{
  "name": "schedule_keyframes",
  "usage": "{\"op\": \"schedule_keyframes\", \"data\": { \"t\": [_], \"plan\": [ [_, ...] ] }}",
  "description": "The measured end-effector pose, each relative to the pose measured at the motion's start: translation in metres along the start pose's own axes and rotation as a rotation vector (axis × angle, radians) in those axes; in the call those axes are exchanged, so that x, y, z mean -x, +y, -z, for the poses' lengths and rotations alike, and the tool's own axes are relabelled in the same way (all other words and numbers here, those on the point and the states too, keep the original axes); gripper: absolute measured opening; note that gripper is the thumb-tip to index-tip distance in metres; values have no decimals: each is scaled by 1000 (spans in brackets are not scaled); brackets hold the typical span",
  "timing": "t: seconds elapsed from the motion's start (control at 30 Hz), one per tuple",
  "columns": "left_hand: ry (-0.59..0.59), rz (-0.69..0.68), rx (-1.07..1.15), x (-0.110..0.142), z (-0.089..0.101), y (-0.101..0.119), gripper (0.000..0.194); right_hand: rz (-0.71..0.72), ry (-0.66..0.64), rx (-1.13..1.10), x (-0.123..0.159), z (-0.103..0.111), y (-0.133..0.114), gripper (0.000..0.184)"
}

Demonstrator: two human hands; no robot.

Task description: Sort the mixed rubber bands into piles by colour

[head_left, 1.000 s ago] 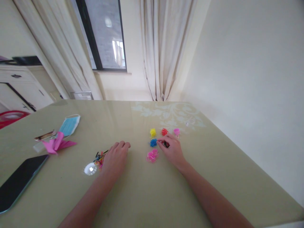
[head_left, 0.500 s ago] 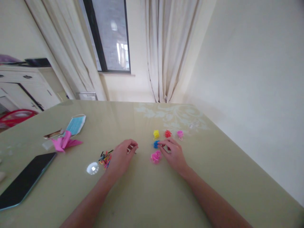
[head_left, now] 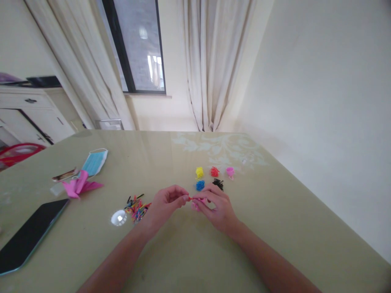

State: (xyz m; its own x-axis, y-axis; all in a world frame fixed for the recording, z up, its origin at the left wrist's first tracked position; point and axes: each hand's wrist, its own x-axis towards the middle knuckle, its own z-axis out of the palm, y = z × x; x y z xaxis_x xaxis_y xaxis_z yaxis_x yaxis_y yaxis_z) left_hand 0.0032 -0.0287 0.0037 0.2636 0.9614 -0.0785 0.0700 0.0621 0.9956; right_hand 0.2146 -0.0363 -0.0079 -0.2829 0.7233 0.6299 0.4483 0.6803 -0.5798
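My left hand [head_left: 165,206] and my right hand [head_left: 219,206] meet over the table, thumb and fingers of each pinched on a small red rubber band [head_left: 191,198] between them. Partly hidden by my right fingers lies a pink pile [head_left: 195,206] of bands. Just beyond are a blue pile [head_left: 200,185] and a black pile [head_left: 218,184]. Farther back sit a yellow pile [head_left: 199,172], a red pile [head_left: 214,171] and a pink cup-like piece [head_left: 230,172]. Left of my left hand is a mixed heap of coloured bands [head_left: 137,208], beside a clear shiny dome [head_left: 119,217].
On the left side of the table [head_left: 183,260] lie a dark phone [head_left: 32,234], a pink folded-paper figure [head_left: 80,186], a blue face mask [head_left: 94,162] and a narrow brown-and-white packet [head_left: 64,175]. A wall [head_left: 330,122] runs along the right edge.
My left hand has moved right and my right hand slightly nearer and left, so they now meet at the red band. The black pile, previously behind my right hand, now shows.
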Motion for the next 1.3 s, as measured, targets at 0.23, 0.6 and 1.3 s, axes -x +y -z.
{"op": "schedule_keyframes", "data": {
  "t": [0.23,0.6,1.3],
  "plan": [
    [105,-111,-561,1,6,-2,38,-81,161,-153,-11,24,-3,6],
    [104,53,-1399,2,15,-9,25,47,474,-154,-16,65,-17,11],
    [201,-275,-749,-15,14,-17,17,-374,96,560,-50,50,88,25]
  ]
}}
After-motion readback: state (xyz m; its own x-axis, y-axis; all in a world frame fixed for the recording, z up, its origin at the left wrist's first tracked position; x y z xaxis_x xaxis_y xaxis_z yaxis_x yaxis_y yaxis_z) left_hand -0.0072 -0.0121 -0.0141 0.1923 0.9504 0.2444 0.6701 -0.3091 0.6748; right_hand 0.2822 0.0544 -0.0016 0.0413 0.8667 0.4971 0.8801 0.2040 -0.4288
